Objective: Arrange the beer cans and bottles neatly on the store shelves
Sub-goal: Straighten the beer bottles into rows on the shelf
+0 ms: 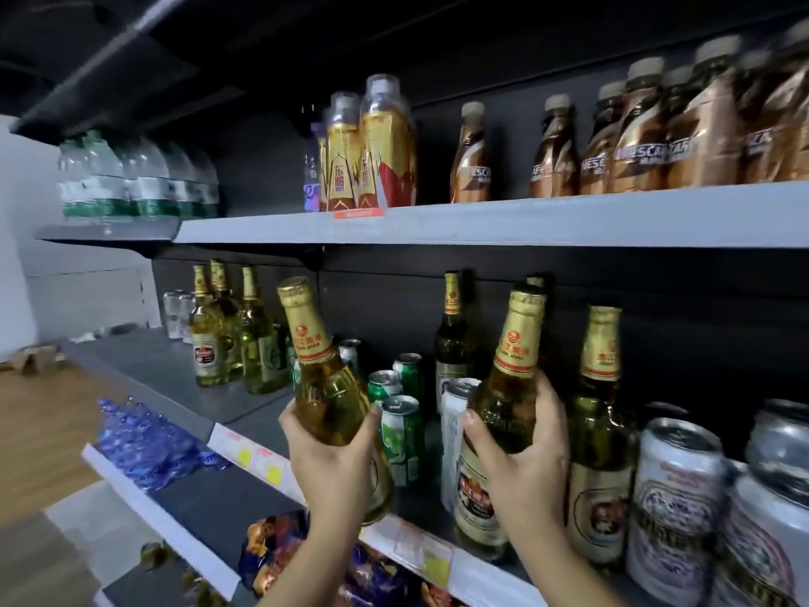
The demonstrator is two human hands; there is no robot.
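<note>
My left hand (pixel 335 464) grips a golden beer bottle (pixel 326 387), tilted left and lifted in front of the middle shelf (pixel 184 378). My right hand (pixel 521 457) grips a second gold-necked beer bottle (pixel 508 387) that stands upright near the shelf's front edge. To its right stands another beer bottle (pixel 597 435). Green beer cans (pixel 400 431) cluster between my hands, with a dark bottle (pixel 451 343) behind them. Three beer bottles (pixel 232 335) stand grouped further left on the shelf. White beer cans (pixel 674 506) sit at the far right.
The upper shelf (pixel 481 221) carries water bottles (pixel 131 177), gold drink bottles (pixel 372 151) and brown coffee bottles (pixel 634 138). A lower shelf holds blue packages (pixel 149 440) and snack bags (pixel 280 549). Price tags (pixel 258 457) line the middle shelf's edge. Wooden floor lies at left.
</note>
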